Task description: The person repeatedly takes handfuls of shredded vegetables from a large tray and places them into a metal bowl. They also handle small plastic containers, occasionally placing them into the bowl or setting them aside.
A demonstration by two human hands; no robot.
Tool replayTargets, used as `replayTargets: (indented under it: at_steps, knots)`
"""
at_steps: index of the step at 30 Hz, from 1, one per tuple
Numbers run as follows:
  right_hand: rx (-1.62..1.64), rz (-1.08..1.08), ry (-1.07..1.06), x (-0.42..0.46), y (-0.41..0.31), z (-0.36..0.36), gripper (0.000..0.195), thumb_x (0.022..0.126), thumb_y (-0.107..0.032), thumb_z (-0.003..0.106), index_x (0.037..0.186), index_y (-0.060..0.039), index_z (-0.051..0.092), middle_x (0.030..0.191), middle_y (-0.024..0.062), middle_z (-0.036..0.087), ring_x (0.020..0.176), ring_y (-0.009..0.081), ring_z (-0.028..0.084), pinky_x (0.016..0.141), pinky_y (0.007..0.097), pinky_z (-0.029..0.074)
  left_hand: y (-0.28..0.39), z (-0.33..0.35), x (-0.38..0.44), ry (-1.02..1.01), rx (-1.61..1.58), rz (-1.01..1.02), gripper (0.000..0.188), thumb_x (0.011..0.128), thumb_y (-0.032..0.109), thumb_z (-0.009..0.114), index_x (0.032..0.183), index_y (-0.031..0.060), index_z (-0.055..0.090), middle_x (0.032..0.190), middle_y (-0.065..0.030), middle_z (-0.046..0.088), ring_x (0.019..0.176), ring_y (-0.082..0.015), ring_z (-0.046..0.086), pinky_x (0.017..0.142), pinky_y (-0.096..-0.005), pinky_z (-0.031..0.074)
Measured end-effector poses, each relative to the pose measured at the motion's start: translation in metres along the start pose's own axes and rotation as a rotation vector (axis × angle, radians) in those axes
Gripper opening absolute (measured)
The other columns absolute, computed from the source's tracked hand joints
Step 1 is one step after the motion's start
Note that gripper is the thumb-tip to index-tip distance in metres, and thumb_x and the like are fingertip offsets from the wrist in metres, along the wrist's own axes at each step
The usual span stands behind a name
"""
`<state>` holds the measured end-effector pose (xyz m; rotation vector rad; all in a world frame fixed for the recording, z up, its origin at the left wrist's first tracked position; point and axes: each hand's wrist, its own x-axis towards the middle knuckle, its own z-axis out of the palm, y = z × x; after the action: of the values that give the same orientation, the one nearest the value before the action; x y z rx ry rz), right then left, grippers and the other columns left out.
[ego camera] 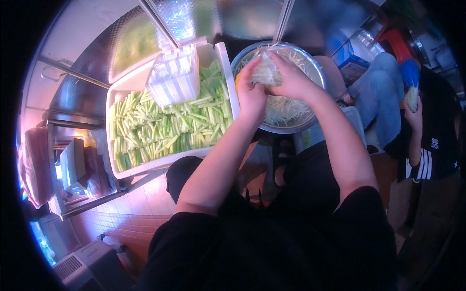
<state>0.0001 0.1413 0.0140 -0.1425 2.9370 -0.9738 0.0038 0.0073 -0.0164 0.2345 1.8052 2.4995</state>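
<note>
Between my left hand (pixel 252 95) and my right hand (pixel 293 77) is a clear plastic bag (pixel 266 71) with pale shredded vegetable inside. Both hands grip it from the sides, above a round stainless steel bowl (pixel 320 78). Loose pale vegetable shreds (pixel 285 111) lie in the bowl below. A small orange thing (pixel 237 80), mostly hidden, shows beside my left hand. Left of the bowl stands a white plastic tub (pixel 227 69) of cut green vegetable stalks (pixel 164 125). A white-and-blue striped pack (pixel 174 78) rests on the stalks.
To the right sits another person in jeans (pixel 380 91), whose hand (pixel 414 114) holds a pale green vegetable with a blue thing at its top. Metal panels (pixel 247 18) rise behind the tub and bowl. A wheeled grey appliance (pixel 85 262) stands on the floor at lower left.
</note>
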Motion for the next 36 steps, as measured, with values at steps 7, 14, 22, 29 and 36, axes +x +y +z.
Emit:
replayTargets:
  at_steps: [7,14,22,29,36]
  knots:
    - [0.025,0.035,-0.017,0.006,0.009,0.001,0.087,0.066,-0.013,0.077,0.140,-0.0029,0.033,0.138,0.0191,0.042,0.130,0.0308,0.039,0.107,0.0344,0.033,-0.008,-0.001,0.006,0.055,-0.143,-0.239,0.061,0.075,-0.018,0.039,0.129,0.0076,0.048,0.116,-0.0139,0.055,0.097,-0.0213,0.058,0.077,-0.0279,0.048]
    - [0.651,-0.096,0.156,0.010,0.025,-0.011,0.082,0.072,-0.023,0.077,0.138,0.0008,0.035,0.139,0.0166,0.043,0.126,0.0230,0.043,0.106,0.0316,0.031,-0.003,-0.009,0.013,0.005,-0.720,-0.470,0.067,0.077,-0.018,0.034,0.139,0.0095,0.034,0.130,-0.0164,0.046,0.104,-0.0310,0.057,0.080,-0.0389,0.053]
    - [0.657,-0.094,0.640,0.035,0.004,0.021,0.038,0.091,-0.033,0.057,0.113,-0.0020,0.056,0.114,0.0139,0.060,0.109,0.0232,0.056,0.093,0.0324,0.041,0.004,0.000,0.001,0.039,-0.693,-0.351,0.068,0.080,-0.017,0.035,0.141,0.0108,0.031,0.135,-0.0152,0.041,0.111,-0.0313,0.054,0.082,-0.0402,0.053]
    - [0.088,-0.517,0.595,0.026,-0.011,-0.014,0.025,0.075,-0.021,0.071,0.097,-0.0083,0.069,0.111,0.0091,0.064,0.106,0.0264,0.056,0.096,0.0368,0.040,0.010,-0.007,0.008,0.025,-0.721,-0.397,0.064,0.081,-0.013,0.037,0.140,0.0111,0.033,0.132,-0.0128,0.045,0.103,-0.0256,0.057,0.076,-0.0371,0.053]
    - [0.064,-0.522,0.421,0.012,-0.006,-0.018,0.026,0.062,-0.011,0.080,0.085,-0.0054,0.068,0.105,0.0080,0.067,0.107,0.0241,0.056,0.093,0.0367,0.045,0.010,-0.008,0.010,0.062,-0.825,-0.365,0.059,0.085,-0.009,0.032,0.140,0.0105,0.034,0.132,-0.0134,0.044,0.110,-0.0273,0.053,0.085,-0.0417,0.050]
